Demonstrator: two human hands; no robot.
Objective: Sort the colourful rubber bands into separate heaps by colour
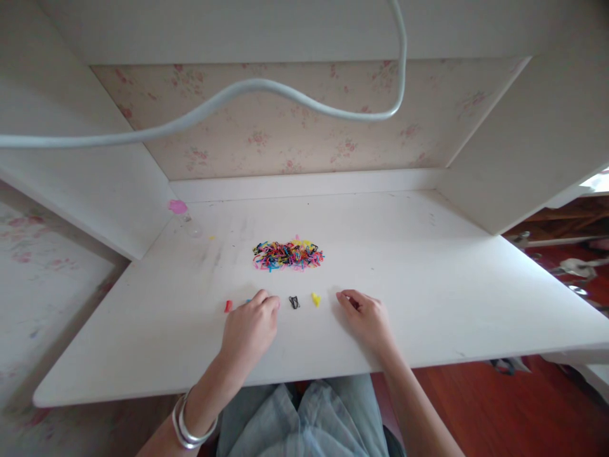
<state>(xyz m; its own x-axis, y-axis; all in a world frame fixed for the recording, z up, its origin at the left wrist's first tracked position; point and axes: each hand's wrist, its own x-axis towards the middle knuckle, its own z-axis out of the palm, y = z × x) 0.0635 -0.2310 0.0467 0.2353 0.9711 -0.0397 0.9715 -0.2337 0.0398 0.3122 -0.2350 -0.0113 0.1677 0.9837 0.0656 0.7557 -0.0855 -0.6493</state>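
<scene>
Multicoloured bands point(288, 255) heaped around frame centre; below, red bands point(228, 306), black bands point(294, 303), yellow bands point(316, 299) in row on desk point(419, 285). Left hand point(252, 318) partly hiding blue bits point(248, 301), fingers bunched, hold hidden; right hand point(368, 317) fingers curled, hold unclear. Risks: low left hand knocking blue bits astray; tangled heap dragging extras.

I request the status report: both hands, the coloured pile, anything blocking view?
Left hand between red bits and black bits. Right hand beside yellow bits. Multicoloured pile beyond both. Left hand partly hides blue bits.
</scene>
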